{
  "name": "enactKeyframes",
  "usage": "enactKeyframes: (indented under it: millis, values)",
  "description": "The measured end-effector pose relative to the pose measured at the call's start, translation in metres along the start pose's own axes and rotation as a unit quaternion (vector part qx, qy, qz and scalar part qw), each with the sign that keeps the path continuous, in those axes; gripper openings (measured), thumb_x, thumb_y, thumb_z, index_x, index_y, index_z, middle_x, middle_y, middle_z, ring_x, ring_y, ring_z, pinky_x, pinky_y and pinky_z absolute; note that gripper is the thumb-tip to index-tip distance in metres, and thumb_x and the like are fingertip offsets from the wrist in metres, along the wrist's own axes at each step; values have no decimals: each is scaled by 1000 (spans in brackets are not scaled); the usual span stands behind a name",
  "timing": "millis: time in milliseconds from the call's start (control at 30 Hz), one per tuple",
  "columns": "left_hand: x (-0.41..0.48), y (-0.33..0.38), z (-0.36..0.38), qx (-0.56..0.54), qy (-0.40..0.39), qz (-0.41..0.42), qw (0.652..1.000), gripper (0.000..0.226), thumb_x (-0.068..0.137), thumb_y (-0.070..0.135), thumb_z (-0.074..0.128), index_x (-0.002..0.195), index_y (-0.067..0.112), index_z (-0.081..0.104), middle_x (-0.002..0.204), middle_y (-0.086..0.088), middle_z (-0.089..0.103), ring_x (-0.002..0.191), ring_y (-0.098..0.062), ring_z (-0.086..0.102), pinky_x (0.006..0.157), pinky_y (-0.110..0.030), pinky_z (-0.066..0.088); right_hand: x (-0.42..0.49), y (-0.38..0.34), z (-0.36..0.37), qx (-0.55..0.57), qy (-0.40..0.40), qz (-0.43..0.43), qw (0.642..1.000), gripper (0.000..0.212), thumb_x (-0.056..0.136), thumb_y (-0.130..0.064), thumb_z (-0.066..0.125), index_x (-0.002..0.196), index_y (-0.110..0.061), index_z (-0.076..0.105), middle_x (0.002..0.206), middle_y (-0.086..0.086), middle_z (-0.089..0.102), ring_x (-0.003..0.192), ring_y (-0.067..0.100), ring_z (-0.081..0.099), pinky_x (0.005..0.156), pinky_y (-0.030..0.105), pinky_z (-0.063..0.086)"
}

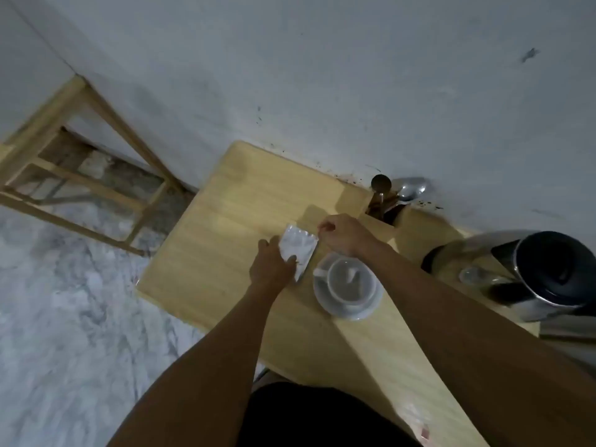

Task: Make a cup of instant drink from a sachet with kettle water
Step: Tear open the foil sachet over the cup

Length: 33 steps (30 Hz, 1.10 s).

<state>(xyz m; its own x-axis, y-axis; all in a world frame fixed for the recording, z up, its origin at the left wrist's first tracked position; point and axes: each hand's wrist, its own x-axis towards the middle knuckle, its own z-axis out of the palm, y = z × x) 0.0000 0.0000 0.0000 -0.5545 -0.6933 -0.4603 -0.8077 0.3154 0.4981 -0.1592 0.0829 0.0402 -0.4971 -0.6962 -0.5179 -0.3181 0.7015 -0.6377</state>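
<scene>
Head view looks steeply down on a silvery sachet (pixel 298 250) held just above the wooden table (pixel 225 221), left of the cup. The left hand (pixel 272 264) grips the sachet's near edge, thumb over its face and fingers curled behind it. The right hand (pixel 342 235) reaches over the cup with fingers pinched narrowly together at the sachet's far right corner; whether they actually grip the corner is too blurred to tell. Just right of the sachet a white cup (pixel 351 280) stands upright on a white saucer (pixel 346 309); a small pale patch shows inside the cup, but what it is cannot be made out. Farther right, a steel kettle (pixel 532 275) with a dark lid stands near the table's right edge. At the far edge, against the wall (pixel 322 75), a wooden holder (pixel 383 214) carries a metal spoon (pixel 411 188) and a dark round-headed utensil (pixel 380 182). Off to the left, a wooden frame (pixel 80 175) stands on the marbled floor (pixel 64 317).
</scene>
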Motion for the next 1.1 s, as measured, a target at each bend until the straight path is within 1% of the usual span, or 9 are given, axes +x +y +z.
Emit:
enactKeyframes:
  millis: [133,267,333,467,533,667,800,933,1100]
  values:
    - [13,-5,-3,31,-15,-7,999,59,85,38,61,133,12,40,132,-14,41,107,-35,58,84,-42,47,15,-6,3,-66,-59,41,995,40,95,-32,51,131,-18,56,133,4,56,117,24,55,99,44,47]
    - [19,-10,1,13,-4,2,1000,57,85,39,61,133,14,42,130,-13,43,106,-34,57,80,-38,44,32,-5,16,-98,-76,39,992,40,96,-28,48,133,-14,54,136,8,55,113,27,55,91,39,49]
    - [19,-12,3,-3,1,5,1000,56,85,38,62,131,14,43,128,-12,44,105,-33,57,77,-36,42,38,-5,23,-103,-65,36,992,35,94,-26,50,125,-11,59,128,11,59,107,29,58,84,38,51]
    - [21,-15,4,-24,8,0,1000,57,80,38,68,129,17,46,126,-9,47,103,-30,59,81,-36,46,42,-9,31,-114,-47,34,992,25,91,-20,54,83,-1,68,83,20,66,74,32,60,59,32,41]
    - [22,-15,0,-67,7,-5,998,55,76,39,72,122,15,52,116,-8,53,96,-26,61,80,-38,50,38,-11,30,-86,-44,29,995,21,90,-21,56,77,-8,66,77,12,63,72,29,58,59,35,42]
    - [25,-7,-20,-218,34,5,975,30,83,33,67,92,5,61,82,-10,65,74,-22,63,69,-39,52,16,-24,10,14,-26,-27,999,21,93,-23,61,89,-6,73,87,9,70,81,25,64,73,40,51]
    - [19,16,-65,-284,-39,87,954,25,92,28,57,92,4,65,81,-13,66,71,-14,59,65,-27,47,-21,-34,-20,138,23,-32,990,17,94,-25,63,95,-12,74,76,-9,67,60,-6,58,57,8,43]
    - [3,48,-96,-306,-89,127,939,18,93,25,56,92,13,69,74,3,64,55,3,53,52,-10,42,-50,-39,-38,204,83,-29,975,17,91,-29,67,98,-17,76,83,-7,71,71,-2,62,64,8,44]
    - [-15,75,-110,-293,-114,171,934,14,91,21,59,85,14,69,63,11,60,52,0,52,49,-11,41,-76,-47,-54,228,116,-58,965,12,88,-27,70,93,-19,76,91,0,75,75,6,67,70,14,52]
